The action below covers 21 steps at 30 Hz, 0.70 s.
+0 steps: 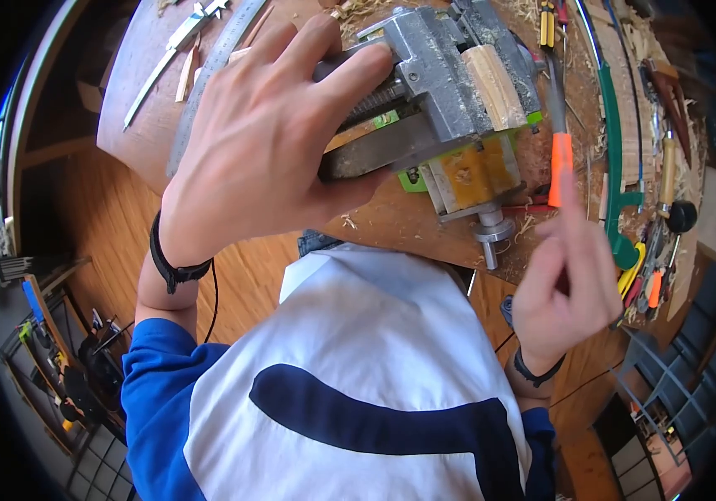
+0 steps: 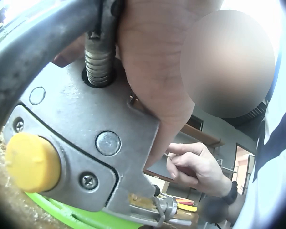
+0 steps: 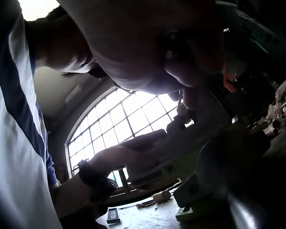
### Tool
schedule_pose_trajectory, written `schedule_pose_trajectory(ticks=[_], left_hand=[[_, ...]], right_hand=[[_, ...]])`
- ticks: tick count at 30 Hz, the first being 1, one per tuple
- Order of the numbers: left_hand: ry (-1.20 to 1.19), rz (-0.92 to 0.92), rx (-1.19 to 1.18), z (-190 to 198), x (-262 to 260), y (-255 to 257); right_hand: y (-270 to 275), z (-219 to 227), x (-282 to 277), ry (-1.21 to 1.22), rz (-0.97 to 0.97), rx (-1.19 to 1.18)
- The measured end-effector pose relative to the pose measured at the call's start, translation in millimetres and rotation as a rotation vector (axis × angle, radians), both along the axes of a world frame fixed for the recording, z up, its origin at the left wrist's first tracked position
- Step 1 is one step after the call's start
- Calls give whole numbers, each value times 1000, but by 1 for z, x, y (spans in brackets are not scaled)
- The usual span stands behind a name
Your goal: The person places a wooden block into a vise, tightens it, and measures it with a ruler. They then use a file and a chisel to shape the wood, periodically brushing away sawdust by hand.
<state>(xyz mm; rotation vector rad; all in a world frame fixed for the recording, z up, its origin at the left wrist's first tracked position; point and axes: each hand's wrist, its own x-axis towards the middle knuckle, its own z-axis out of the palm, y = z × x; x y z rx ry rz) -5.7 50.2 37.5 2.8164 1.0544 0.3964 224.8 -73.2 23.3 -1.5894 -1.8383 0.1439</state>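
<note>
Ideally the left hand [image 1: 266, 142], fingers curled round the vise [image 1: 441, 100] at the worktop's edge, steadies it; right hand [image 1: 567, 288] loosely curled, holding nothing I can tell

Vise [image 1: 437, 92] is plain grey metal with a bright lime-green base peeking out underneath, plus a yellow cap [image 2: 32, 162] on its end (wrist view shows that best). Wood block [image 1: 496, 83] clamped in it is pale tan. File [image 1: 560, 163] next to it has a loud orange handle. Workbench [image 1: 400, 221] is reddish brown. Shirt [image 1: 358, 367] is white with a navy stripe and blue sleeves; 2 black wristbands.
</note>
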Motion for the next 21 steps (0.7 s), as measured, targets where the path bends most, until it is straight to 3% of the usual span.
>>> schedule_pose_trajectory(ticks=[2, 6, 10, 14, 18, 19, 21], left_hand=[[2, 1, -4, 0, -1, -1], [-1, 1, 9, 0, 0, -1], [-32, -27, 9, 0, 0, 0], [-37, -30, 1, -1, 0, 1], [-21, -14, -8, 1, -1, -1], [-13, -17, -9, 1, 0, -1], [-58, -18, 4, -2, 1, 0]], right_hand=[[-1, 5, -3, -20, -130, 38], [-5, 13, 0, -59, 78, -113], [-1, 10, 5, -7, -144, 47], [-9, 6, -4, 63, 90, -80], [-11, -1, 1, 45, -185, -32], [-8, -6, 1, 41, -170, 75], [-10, -3, -6, 72, -43, 58]])
